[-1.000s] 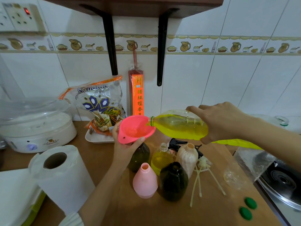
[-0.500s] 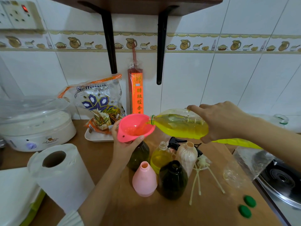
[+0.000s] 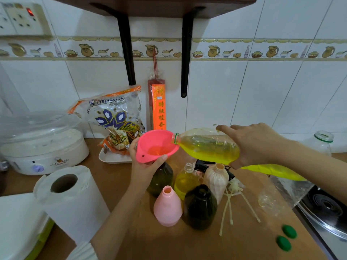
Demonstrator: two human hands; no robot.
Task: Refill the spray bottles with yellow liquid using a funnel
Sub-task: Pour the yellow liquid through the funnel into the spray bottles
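Little has shifted: left hand point(image 3: 143, 166) still grips the funnel point(image 3: 156, 145) atop the far-left dark bottle point(image 3: 161, 178) on the counter point(image 3: 187, 244), right hand point(image 3: 257, 145) still clasps the tipped oil bottle point(image 3: 204, 145), pouring underway; next, likely tilt further.

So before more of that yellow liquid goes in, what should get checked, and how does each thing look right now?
1. Funnel seated in the dark bottle: cannot tell, the left hand hides the spout.
2. Funnel steadied: ok, the left hand grips it under the rim.
3. Big bottle mouth over the funnel: ok, it sits at the rim, tilted.
4. Grip on the big bottle: ok, the right hand holds its body.
5. Level in the dark bottle: cannot tell, the tinted plastic and the hand hide it.
6. Nearby open bottles clear of drips: ok, the pink bottle stands apart from the funnel.
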